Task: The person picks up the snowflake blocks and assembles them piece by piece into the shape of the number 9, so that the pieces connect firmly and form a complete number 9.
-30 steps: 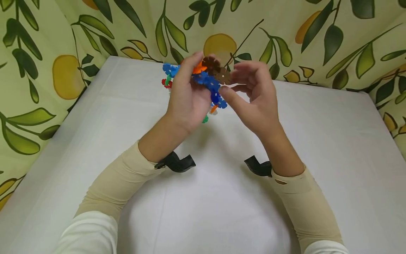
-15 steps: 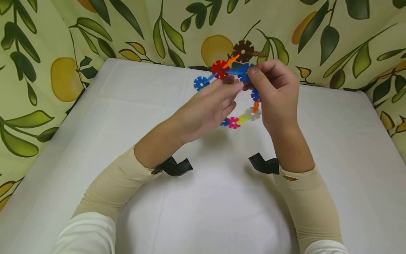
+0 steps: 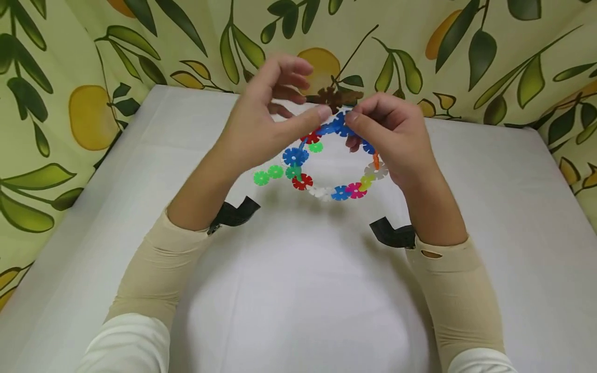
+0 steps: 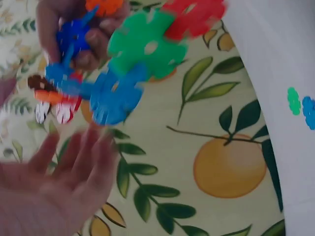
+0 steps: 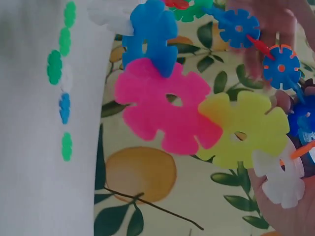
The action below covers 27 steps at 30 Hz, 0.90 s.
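A ring of interlocking snowflake discs (image 3: 295,157) hangs in the air, linked in blue, red, green, white, pink, yellow and orange. My right hand (image 3: 396,140) pinches a blue disc (image 3: 344,124) at its top right between thumb and fingers. Brown discs (image 3: 330,99) stick up from the top of the ring. My left hand (image 3: 261,124) has its fingers loosely bent and apart, its thumb tip right at the brown disc's lower edge. In the left wrist view the left fingers hang below a blue disc (image 4: 114,98), apart from it. The right wrist view shows the pink disc (image 5: 147,113) close up.
Loose green discs (image 3: 261,178) lie on the white table (image 3: 303,290) behind the ring. A row of green, blue and white loose discs (image 5: 65,108) shows in the right wrist view. A leaf-and-fruit patterned cloth (image 3: 186,41) rises behind the table's far edge.
The ring, earlier bunched in the hands, now hangs spread out. My left hand has moved off it, up and left, with fingers loosened. The right hand has come to pinch the blue disc.
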{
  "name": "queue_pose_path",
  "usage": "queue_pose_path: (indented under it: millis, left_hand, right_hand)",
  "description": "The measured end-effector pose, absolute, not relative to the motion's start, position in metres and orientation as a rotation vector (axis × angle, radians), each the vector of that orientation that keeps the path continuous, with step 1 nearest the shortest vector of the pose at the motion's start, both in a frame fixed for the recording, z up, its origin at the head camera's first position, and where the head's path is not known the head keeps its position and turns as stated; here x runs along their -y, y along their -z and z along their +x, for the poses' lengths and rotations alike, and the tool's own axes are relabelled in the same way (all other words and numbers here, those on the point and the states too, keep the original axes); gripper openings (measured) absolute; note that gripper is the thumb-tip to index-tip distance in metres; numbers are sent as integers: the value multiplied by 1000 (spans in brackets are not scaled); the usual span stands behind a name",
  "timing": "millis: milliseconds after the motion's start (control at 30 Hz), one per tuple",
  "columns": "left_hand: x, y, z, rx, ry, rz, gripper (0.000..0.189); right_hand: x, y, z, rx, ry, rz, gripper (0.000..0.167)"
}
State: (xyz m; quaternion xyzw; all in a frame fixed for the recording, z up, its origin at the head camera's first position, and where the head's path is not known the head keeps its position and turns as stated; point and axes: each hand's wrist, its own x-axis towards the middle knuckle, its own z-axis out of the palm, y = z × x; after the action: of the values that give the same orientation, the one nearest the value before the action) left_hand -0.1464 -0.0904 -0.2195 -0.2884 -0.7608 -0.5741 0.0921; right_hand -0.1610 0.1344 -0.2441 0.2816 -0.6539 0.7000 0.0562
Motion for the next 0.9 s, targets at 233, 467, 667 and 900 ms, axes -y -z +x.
queue_pose_path:
  millis: [233,467,667,900]
  left_hand:
    - [99,224,-162,2507,1861,-1058,26]
    - [116,218,-168,2497,1750,-1044,23]
    - [130,213,-169,2552,1576,-958,20]
    - [138,212,-167,2566,1607,-971,24]
  right_hand:
    - [-119,256,-162,2002,-2147,867,11]
    - [-118,269,-185,2334,-1852,622,16]
    - [-96,300,-226,3134,-1150,842,28]
    - [-69,311,-238,3272,-725,1112,29]
